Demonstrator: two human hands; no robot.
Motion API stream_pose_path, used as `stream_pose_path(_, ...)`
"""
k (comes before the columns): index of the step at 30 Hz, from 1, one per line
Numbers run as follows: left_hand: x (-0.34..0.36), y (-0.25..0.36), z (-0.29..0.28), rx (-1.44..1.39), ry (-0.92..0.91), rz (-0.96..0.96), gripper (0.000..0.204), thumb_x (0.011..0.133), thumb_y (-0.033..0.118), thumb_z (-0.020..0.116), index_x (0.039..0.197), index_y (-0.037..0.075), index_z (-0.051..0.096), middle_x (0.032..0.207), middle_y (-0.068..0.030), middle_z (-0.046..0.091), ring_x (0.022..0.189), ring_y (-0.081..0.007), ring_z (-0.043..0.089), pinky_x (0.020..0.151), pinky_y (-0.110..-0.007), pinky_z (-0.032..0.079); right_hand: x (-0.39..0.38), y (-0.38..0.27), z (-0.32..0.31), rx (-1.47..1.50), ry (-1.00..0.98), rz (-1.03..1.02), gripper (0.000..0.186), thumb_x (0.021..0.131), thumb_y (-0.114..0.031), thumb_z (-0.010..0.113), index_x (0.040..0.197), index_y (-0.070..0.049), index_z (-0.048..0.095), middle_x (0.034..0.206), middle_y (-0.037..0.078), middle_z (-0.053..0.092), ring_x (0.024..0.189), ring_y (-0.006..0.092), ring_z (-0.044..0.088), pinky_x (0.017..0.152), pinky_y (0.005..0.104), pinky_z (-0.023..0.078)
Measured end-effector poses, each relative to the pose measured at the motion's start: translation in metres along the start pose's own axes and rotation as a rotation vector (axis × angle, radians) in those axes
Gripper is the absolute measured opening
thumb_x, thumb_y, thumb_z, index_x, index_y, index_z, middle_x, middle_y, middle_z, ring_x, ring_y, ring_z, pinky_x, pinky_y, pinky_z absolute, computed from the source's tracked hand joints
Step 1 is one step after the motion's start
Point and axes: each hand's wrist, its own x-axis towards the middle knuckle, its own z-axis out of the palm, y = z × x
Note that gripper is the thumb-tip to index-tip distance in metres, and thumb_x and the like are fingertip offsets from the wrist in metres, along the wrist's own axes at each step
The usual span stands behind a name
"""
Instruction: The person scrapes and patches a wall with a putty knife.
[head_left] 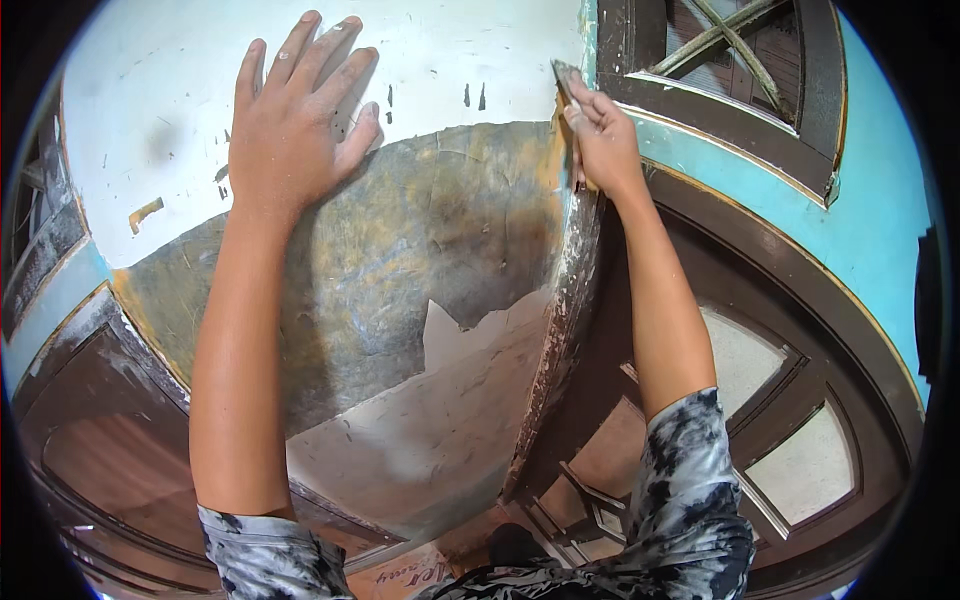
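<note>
My left hand (300,125) lies flat against the wall with its fingers spread, holding nothing. It rests mostly on the smooth white area (480,60), its heel close to the upper border of a stripped, mottled grey-brown patch (400,230). At the wall's right edge, my right hand (606,140) is closed around a scraper (563,78). The scraper's blade points up beside the vertical corner, and most of its handle is hidden in my fist. Below the bare patch, a paler layer (440,400) has a jagged upper border.
To the right stand a dark brown door (720,240) with panes and, above it, a window frame (740,110) with crossed bars. Turquoise wall (880,190) surrounds them. Another brown panelled door or shutter (120,430) is at the left. A chipped post (545,400) runs down the corner.
</note>
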Motion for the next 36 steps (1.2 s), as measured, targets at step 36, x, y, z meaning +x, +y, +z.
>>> stream_pose_path(36, -0.002, 0.003, 0.003, -0.033, 0.008, -0.016, 0.045, 0.089, 0.035, 0.065, 0.133, 0.027, 0.068, 0.154, 0.0051, 0.054, 0.149, -0.0223, 0.041, 0.125, -0.052, 0.025, 0.035, -0.013, -0.002, -0.034, 0.024, -0.035, 0.038, 0.101, -0.007, 0.060, 0.138, 0.003, 0.060, 0.150, 0.006, 0.060, 0.049, 0.0078, 0.053, 0.041, 0.0263, 0.044)
